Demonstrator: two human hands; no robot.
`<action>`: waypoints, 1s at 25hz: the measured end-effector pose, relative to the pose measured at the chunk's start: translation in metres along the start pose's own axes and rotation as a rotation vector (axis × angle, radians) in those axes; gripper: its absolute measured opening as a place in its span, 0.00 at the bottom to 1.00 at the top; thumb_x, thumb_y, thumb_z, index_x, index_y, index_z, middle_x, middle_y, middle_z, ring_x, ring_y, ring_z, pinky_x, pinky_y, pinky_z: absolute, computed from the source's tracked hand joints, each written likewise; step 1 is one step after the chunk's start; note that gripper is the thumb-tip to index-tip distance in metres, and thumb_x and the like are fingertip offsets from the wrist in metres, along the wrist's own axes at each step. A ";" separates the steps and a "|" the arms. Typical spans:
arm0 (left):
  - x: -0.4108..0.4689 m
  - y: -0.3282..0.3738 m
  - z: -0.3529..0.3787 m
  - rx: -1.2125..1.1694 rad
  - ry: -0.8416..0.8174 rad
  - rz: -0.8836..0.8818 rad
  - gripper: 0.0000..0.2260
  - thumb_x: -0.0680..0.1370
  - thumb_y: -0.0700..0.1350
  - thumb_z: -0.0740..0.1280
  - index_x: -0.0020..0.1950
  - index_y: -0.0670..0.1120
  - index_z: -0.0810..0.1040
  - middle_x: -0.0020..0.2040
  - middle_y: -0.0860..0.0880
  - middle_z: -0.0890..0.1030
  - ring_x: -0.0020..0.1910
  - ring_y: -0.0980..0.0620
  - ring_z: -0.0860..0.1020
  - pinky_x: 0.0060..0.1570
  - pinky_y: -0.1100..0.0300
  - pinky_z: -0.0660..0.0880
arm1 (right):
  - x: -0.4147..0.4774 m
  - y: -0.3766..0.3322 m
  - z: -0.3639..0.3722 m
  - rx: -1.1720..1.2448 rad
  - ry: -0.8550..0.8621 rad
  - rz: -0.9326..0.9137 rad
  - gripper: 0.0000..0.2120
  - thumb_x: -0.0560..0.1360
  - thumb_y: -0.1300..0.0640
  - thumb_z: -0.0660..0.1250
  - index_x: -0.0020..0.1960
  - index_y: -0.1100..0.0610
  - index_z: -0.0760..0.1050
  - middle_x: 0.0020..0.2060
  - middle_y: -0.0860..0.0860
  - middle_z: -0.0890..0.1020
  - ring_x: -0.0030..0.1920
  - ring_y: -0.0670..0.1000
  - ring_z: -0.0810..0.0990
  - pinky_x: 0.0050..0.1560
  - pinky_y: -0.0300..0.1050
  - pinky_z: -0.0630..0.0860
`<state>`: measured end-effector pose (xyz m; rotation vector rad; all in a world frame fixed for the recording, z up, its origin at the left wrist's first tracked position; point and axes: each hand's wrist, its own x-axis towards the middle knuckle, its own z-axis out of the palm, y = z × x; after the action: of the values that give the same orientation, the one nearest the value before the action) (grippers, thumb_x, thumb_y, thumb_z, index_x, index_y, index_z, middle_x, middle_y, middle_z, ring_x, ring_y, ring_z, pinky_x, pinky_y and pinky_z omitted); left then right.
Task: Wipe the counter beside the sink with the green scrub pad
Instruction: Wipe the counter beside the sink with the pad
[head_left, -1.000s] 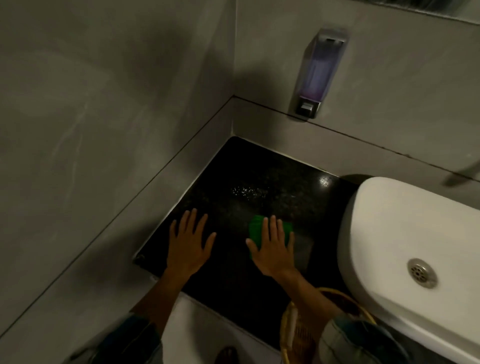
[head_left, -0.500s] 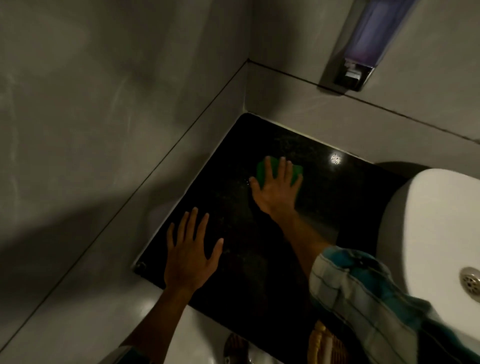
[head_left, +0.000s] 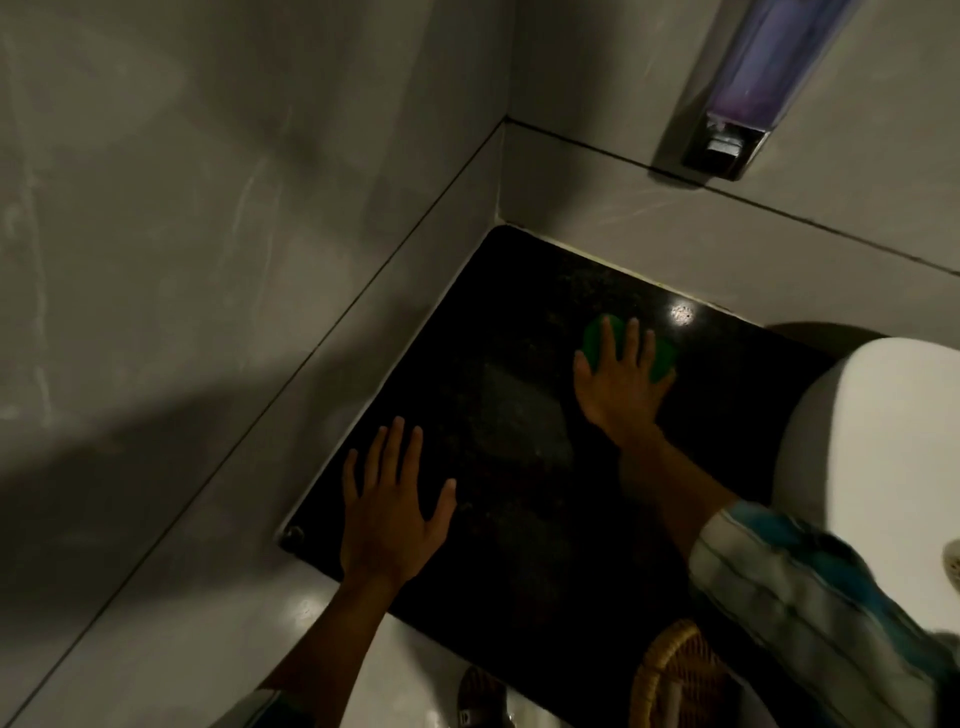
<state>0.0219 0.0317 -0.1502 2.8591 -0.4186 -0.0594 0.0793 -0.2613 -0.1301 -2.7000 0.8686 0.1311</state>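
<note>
The black speckled counter (head_left: 519, 447) fills the corner left of the white sink (head_left: 883, 457). My right hand (head_left: 621, 387) lies flat on the green scrub pad (head_left: 595, 338), pressing it onto the counter's far part, near the back wall. The pad shows only around my fingers; most of it is hidden under the palm. My left hand (head_left: 392, 506) rests flat on the counter's near left edge with its fingers spread and nothing in it.
Grey tiled walls close the counter at the left and back. A soap dispenser (head_left: 748, 88) hangs on the back wall above it. A wicker basket (head_left: 675, 675) sits below the counter's front edge. The sink's drain (head_left: 953, 566) is at the right border.
My right hand has pushed the pad from the counter's middle towards the back wall, then slightly right. The left hand stays planted. The view has tipped downwards and closer.
</note>
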 end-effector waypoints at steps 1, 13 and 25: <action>0.000 0.000 0.000 0.005 -0.003 -0.005 0.32 0.76 0.65 0.52 0.77 0.50 0.55 0.79 0.47 0.57 0.78 0.48 0.53 0.75 0.44 0.48 | 0.002 -0.021 0.001 0.005 -0.003 -0.058 0.30 0.78 0.40 0.50 0.78 0.46 0.48 0.79 0.53 0.48 0.78 0.56 0.43 0.71 0.74 0.46; -0.001 0.005 -0.010 -0.014 -0.014 -0.005 0.26 0.80 0.55 0.45 0.76 0.46 0.59 0.77 0.46 0.61 0.77 0.47 0.58 0.74 0.42 0.56 | -0.085 0.062 0.004 0.016 0.097 0.066 0.30 0.79 0.44 0.54 0.78 0.51 0.49 0.79 0.55 0.50 0.78 0.57 0.46 0.71 0.73 0.48; 0.002 0.003 -0.005 -0.009 -0.019 -0.024 0.24 0.81 0.52 0.50 0.76 0.47 0.58 0.78 0.47 0.61 0.77 0.48 0.57 0.75 0.43 0.54 | 0.075 -0.076 0.004 -0.056 -0.057 -0.215 0.35 0.78 0.40 0.52 0.77 0.59 0.49 0.79 0.57 0.50 0.78 0.56 0.46 0.71 0.70 0.46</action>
<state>0.0232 0.0300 -0.1445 2.8573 -0.3873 -0.0931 0.1844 -0.2429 -0.1273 -2.8052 0.5618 0.1866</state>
